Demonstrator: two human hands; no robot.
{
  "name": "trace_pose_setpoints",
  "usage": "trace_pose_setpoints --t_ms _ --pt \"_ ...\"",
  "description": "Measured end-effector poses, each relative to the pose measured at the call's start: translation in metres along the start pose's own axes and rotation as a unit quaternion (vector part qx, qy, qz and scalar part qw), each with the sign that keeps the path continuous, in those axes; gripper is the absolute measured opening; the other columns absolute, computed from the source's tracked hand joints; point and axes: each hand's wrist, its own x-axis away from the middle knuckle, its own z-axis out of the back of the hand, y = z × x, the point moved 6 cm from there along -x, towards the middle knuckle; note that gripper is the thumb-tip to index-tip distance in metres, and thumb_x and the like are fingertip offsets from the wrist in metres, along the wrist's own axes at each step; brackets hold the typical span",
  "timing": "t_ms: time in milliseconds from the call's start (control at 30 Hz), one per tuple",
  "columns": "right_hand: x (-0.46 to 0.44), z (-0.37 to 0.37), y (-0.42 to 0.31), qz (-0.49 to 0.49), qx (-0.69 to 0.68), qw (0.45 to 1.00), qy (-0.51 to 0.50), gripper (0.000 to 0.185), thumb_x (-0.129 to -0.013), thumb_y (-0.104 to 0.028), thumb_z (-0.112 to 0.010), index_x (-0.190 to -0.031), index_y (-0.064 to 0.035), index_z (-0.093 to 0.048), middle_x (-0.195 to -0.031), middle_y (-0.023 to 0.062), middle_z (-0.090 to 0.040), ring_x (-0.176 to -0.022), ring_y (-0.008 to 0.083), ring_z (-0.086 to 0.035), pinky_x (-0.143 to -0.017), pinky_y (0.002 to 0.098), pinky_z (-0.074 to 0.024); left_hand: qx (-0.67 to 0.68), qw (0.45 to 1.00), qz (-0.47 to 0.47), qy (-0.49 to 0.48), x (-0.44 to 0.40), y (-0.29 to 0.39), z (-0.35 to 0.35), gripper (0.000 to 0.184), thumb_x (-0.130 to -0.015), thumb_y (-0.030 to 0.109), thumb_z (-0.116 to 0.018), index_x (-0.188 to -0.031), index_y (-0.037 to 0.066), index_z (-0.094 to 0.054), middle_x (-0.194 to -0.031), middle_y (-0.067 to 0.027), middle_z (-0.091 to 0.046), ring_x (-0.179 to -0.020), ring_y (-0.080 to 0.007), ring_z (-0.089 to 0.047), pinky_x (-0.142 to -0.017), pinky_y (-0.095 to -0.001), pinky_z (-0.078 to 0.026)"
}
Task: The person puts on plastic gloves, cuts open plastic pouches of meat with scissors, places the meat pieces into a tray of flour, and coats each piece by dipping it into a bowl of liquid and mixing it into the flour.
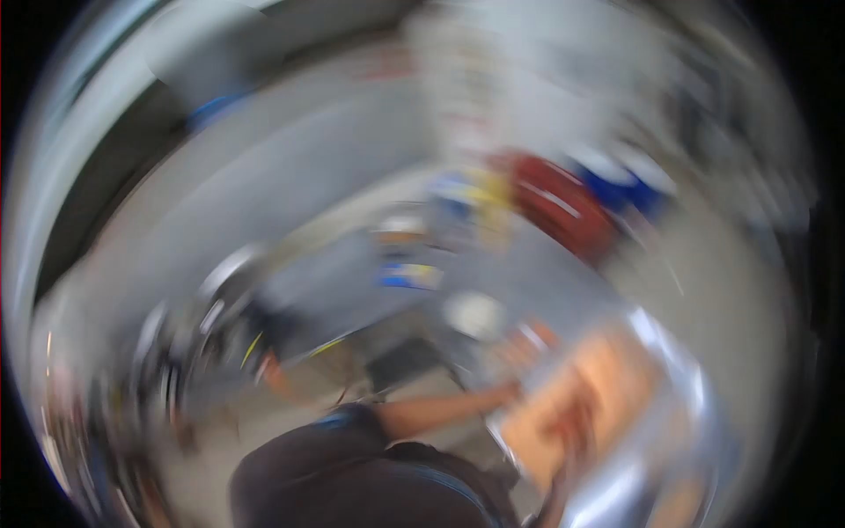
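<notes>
Motion smears the whole head view. My left hand is at the left edge of an orange-brown surface, at the end of my bare forearm; its fingers are too blurred to make out. Over the middle of that surface is my right hand, also smeared, and whether it holds anything cannot be made out. Shiny silvery material lies along the right and lower side of the orange-brown surface. Just beyond my left hand are a blurred orange and white item and a round white object.
A grey table stretches beyond, with a blue and yellow packet and a white and brown container. Farther back are a dark red object and blue containers with white tops. Dark blurred items stand at the left.
</notes>
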Motion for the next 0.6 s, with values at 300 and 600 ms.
trace_pose_setpoints --t_ms 300,600 --pt "0.012 -0.19 -0.079 0.006 0.01 0.99 -0.143 0.034 -0.095 -0.014 -0.061 -0.126 -0.0017 -0.058 -0.123 0.0131 -0.06 -0.107 0.0266 -0.061 -0.093 0.0377 -0.0503 0.093 0.974 -0.116 0.173 0.265 -0.152 0.041 0.028 -0.092 0.029 -0.066 -0.085 0.001 -0.07 -0.084 -0.02 -0.069 -0.076 -0.0342 -0.065 -0.069 -0.0451 -0.05" --pt "0.058 -0.474 -0.077 -0.047 -0.009 0.843 -0.536 0.043 -0.103 -0.031 -0.042 -0.143 -0.0131 -0.044 -0.14 0.0121 -0.054 -0.084 0.0232 -0.061 -0.067 0.034 -0.0494 0.278 0.712 0.352 0.54 0.719 -0.457 -0.009 0.02 -0.09 0.023 -0.068 -0.082 0.006 -0.072 -0.082 -0.0156 -0.071 -0.076 -0.0316 -0.068 -0.07 -0.0412 -0.053"
